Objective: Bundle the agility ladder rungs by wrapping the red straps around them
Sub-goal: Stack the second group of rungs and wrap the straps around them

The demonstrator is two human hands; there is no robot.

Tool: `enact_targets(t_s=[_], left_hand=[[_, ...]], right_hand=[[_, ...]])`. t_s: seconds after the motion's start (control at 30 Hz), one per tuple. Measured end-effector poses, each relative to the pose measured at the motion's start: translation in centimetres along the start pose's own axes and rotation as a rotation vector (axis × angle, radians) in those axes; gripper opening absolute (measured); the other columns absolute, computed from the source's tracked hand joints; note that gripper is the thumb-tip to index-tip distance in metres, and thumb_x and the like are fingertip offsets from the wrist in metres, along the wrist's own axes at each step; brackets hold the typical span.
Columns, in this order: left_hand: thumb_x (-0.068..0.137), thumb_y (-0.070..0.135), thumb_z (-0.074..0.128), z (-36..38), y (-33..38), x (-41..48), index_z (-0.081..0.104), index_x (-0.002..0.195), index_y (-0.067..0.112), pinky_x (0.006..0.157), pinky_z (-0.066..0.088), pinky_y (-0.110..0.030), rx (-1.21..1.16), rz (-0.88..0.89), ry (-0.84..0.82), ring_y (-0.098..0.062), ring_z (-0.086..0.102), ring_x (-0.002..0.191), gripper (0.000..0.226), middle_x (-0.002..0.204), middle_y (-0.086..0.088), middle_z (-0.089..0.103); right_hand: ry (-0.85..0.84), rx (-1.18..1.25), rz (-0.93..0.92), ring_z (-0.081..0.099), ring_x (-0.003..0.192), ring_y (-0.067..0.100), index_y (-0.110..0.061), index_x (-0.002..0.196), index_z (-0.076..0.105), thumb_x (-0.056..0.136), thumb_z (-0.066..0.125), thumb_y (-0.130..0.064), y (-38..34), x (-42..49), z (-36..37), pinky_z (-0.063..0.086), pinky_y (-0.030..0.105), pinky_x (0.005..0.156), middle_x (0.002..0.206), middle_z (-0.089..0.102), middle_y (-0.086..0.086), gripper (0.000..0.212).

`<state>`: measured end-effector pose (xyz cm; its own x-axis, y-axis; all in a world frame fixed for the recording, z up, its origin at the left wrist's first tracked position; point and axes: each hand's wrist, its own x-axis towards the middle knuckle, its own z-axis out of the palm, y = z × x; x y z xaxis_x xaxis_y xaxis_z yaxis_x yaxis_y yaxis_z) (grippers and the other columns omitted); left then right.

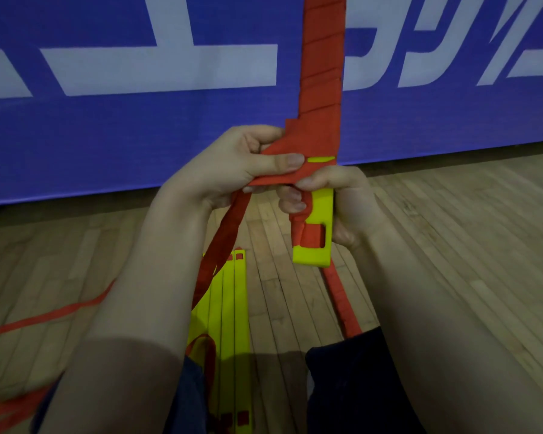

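The right hand (348, 205) grips the upright bundle (322, 89). Just beside it, the left hand (232, 170) pinches the strap (226, 239). Loose rungs (232, 308) lie on the floor (420, 230) below.

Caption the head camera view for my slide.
Left hand pinches the red strap across the yellow rung bundle gripped by the right hand, above a wooden floor.

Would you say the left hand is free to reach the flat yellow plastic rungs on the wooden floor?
Probably not yet: the left hand pinches the red fabric strap against the strap-wrapped bundle that the right hand grips. The flat yellow plastic rungs lie just below, so letting go should free it.
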<state>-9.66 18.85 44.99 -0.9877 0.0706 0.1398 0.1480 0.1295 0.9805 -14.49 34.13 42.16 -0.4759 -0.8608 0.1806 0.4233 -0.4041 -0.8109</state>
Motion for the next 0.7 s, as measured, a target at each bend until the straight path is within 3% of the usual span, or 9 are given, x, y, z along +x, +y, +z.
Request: enact_targets(t_s=[0.1, 0.2, 0.3, 0.37, 0.43, 0.47, 0.53, 0.6, 0.7], left_hand=[[0.08, 0.023, 0.066, 0.1, 0.4, -0.2, 0.06, 0.084, 0.001, 0.034, 0.027, -0.015, 0.089, -0.026, -0.052, -0.006, 0.036, 0.032, 0.023, 0.069, -0.025, 0.057], [0.08, 0.021, 0.065, 0.0, 0.0, -0.3, 0.056, 0.08, 0.004, 0.036, 0.03, -0.018, 0.064, -0.025, -0.075, -0.005, 0.037, 0.031, 0.019, 0.05, 0.0, 0.057], [0.076, 0.022, 0.072, 0.2, -0.7, -0.2, 0.057, 0.082, 0.001, 0.035, 0.026, -0.015, 0.038, 0.003, 0.019, -0.006, 0.035, 0.033, 0.027, 0.052, -0.001, 0.053], [0.073, 0.026, 0.08, 0.4, -1.0, -0.2, 0.059, 0.092, -0.009, 0.042, 0.027, -0.024, 0.001, 0.028, 0.068, -0.02, 0.043, 0.045, 0.044, 0.062, -0.018, 0.056], [0.068, 0.033, 0.083, 0.4, -1.2, -0.4, 0.06, 0.103, -0.01, 0.056, 0.032, -0.04, -0.033, 0.046, 0.102, -0.037, 0.048, 0.073, 0.06, 0.082, -0.037, 0.057], [0.068, 0.033, 0.083, 0.3, -1.2, -0.4, 0.063, 0.104, -0.006, 0.059, 0.034, -0.042, -0.03, 0.052, 0.125, -0.04, 0.048, 0.079, 0.057, 0.087, -0.038, 0.059], [0.074, 0.022, 0.079, -0.2, -1.2, -0.4, 0.066, 0.102, -0.001, 0.053, 0.04, -0.028, -0.008, 0.053, 0.164, -0.031, 0.055, 0.066, 0.04, 0.08, -0.021, 0.067], [0.075, 0.017, 0.074, -0.4, -1.3, -0.3, 0.064, 0.103, -0.001, 0.048, 0.047, -0.02, 0.003, 0.051, 0.192, -0.019, 0.063, 0.06, 0.035, 0.078, -0.008, 0.07], [0.074, 0.02, 0.077, -0.4, -1.8, 0.1, 0.065, 0.1, 0.0, 0.05, 0.046, -0.025, 0.03, 0.055, 0.243, -0.03, 0.055, 0.069, 0.035, 0.086, -0.027, 0.064]], right_hand=[[-0.022, -0.065, 0.065, 0.049, 0.058, 0.018, 0.0, 0.1, 0.059, 0.058, 0.048, -0.002, -0.1, -0.2, -0.4, 0.044, 0.026, 0.054, 0.078, 0.051, 0.017, 0.043], [-0.021, -0.211, 0.119, 0.058, 0.074, 0.03, 0.008, 0.117, 0.052, 0.053, 0.049, -0.006, -0.6, -0.4, -0.6, 0.056, 0.044, 0.07, 0.095, 0.064, 0.028, 0.066], [0.179, -0.364, 0.13, 0.059, 0.072, 0.037, 0.005, 0.131, 0.042, 0.045, 0.051, -0.001, -1.1, 0.0, -0.5, 0.052, 0.053, 0.072, 0.094, 0.058, 0.032, 0.086], [0.295, -0.457, 0.115, 0.058, 0.07, 0.035, -0.004, 0.129, 0.041, 0.047, 0.052, 0.001, -1.4, 0.2, -0.6, 0.05, 0.048, 0.069, 0.082, 0.059, 0.024, 0.082], [0.318, -0.549, 0.102, 0.058, 0.077, 0.032, -0.012, 0.122, 0.044, 0.05, 0.061, 0.002, -1.9, 0.1, -0.9, 0.046, 0.042, 0.069, 0.086, 0.06, 0.016, 0.075], [0.296, -0.592, 0.104, 0.058, 0.08, 0.031, -0.016, 0.121, 0.046, 0.053, 0.068, 0.002, -2.2, 0.0, -1.1, 0.047, 0.04, 0.069, 0.09, 0.062, 0.014, 0.073], [0.24, -0.639, 0.119, 0.063, 0.082, 0.027, -0.022, 0.126, 0.05, 0.064, 0.077, -0.001, -2.5, -0.4, -1.1, 0.052, 0.038, 0.069, 0.097, 0.067, 0.011, 0.071], [0.218, -0.627, 0.109, 0.065, 0.087, 0.026, -0.025, 0.136, 0.05, 0.076, 0.072, 0.0, -2.2, -0.6, -1.0, 0.053, 0.043, 0.079, 0.105, 0.068, 0.013, 0.068], [0.243, -0.606, 0.106, 0.065, 0.104, 0.037, -0.026, 0.141, 0.047, 0.085, 0.061, 0.006, -1.5, -0.1, -1.1, 0.05, 0.046, 0.094, 0.119, 0.066, 0.019, 0.066]])
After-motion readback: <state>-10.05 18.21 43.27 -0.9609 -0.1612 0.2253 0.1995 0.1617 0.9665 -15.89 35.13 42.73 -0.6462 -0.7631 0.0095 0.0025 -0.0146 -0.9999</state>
